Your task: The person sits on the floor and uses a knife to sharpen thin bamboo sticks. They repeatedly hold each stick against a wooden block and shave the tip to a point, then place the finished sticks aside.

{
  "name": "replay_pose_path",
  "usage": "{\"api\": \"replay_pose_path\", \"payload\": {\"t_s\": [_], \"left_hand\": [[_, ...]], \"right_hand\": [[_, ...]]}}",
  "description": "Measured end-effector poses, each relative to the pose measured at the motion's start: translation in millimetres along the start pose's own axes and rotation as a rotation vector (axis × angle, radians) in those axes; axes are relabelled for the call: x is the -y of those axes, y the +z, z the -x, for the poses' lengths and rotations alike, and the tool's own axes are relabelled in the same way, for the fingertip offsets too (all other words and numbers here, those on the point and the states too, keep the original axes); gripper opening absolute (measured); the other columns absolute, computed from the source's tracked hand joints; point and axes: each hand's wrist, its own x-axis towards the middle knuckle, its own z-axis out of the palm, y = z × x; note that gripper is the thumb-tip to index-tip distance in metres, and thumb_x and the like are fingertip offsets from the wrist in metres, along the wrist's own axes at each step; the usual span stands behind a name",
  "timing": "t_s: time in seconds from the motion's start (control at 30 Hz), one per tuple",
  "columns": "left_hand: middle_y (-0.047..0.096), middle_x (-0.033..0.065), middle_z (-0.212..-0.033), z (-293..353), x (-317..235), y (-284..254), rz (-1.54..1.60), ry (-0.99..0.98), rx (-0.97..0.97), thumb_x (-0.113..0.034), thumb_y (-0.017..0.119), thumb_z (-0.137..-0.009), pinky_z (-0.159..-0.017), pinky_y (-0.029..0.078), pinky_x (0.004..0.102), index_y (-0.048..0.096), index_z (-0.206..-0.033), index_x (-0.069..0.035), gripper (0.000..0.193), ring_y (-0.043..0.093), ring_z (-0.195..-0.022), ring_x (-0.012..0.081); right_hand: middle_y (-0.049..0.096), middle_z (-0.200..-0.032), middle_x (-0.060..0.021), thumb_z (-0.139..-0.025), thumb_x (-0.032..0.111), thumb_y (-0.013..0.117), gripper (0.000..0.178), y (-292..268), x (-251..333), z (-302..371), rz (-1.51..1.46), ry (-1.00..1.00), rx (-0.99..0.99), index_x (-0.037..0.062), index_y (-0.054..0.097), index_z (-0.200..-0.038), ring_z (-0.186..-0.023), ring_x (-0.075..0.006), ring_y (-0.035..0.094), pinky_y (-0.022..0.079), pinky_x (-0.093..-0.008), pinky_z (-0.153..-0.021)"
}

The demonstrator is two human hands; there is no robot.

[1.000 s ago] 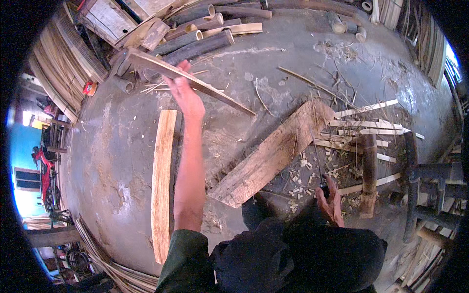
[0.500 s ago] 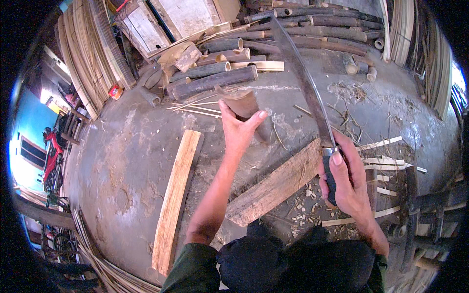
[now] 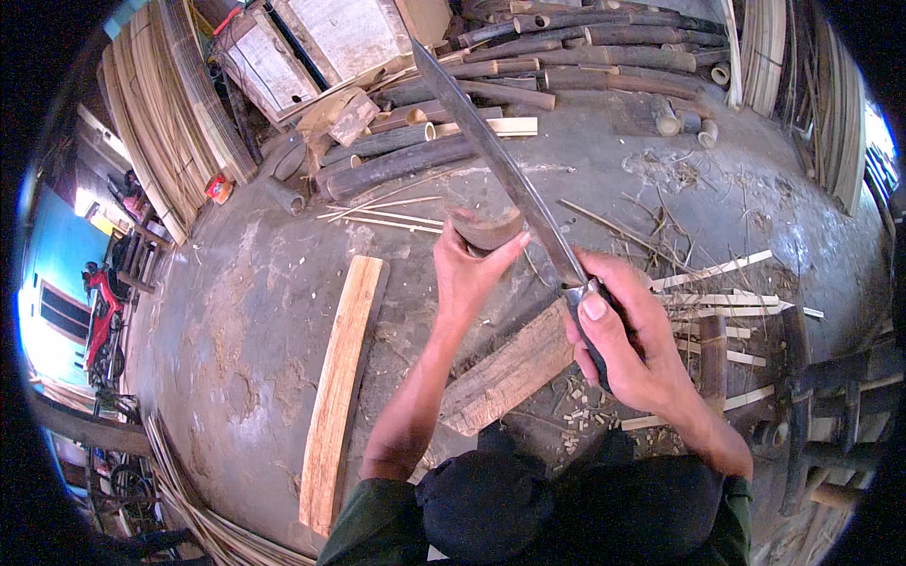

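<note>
One long knife [image 3: 507,170] fills my right hand [image 3: 623,330], wrapped tight, probably for control; my left hand [image 3: 464,274] pinches a curved brown piece [image 3: 487,230], likely to steady it.

- The right hand [image 3: 634,338], low beside the plank [image 3: 505,373] a second ago, is now raised in front of the plank's far right end.
- The long knife [image 3: 497,162] in it, leaning slightly left half a second ago, slants farther left, its blade now across the right edge of the curved bamboo piece [image 3: 487,229]; contact is unclear.
- That piece, stretched lengthwise a second ago, now appears foreshortened in the left hand [image 3: 464,275].
</note>
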Motion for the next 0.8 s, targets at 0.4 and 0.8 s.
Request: {"api": "replay_pose_path", "payload": {"t_s": [0.4,0.8], "left_hand": [[0.062,0.0044,-0.08,6,9,-1,-0.102,0.011,0.049,-0.019,0.088,-0.066,-0.065,0.048,0.0261,0.052,-0.096,-0.002,0.05,0.056,-0.074,0.0103],[0.068,0.0106,-0.094,-4,-29,15,0.055,0.08,-0.019,-0.017,0.086,-0.069,-0.076,0.052,0.0295,0.056,-0.104,0.002,0.05,0.062,-0.085,0.0134]], "right_hand": [[0.055,-0.071,-0.01,-0.098,0.019,0.051,0.04,-7,22,0,0.405,0.035,0.061,0.0079,0.043,-0.136,-0.056,-0.0238,0.061,0.047,-0.0338,-0.053],[0.062,-0.084,-0.0225,-0.098,0.021,0.048,0.034,-1,-8,-13,0.575,-0.183,-0.172,0.0076,0.042,-0.129,-0.07,-0.0443,0.063,0.049,-0.0498,-0.061]]}}
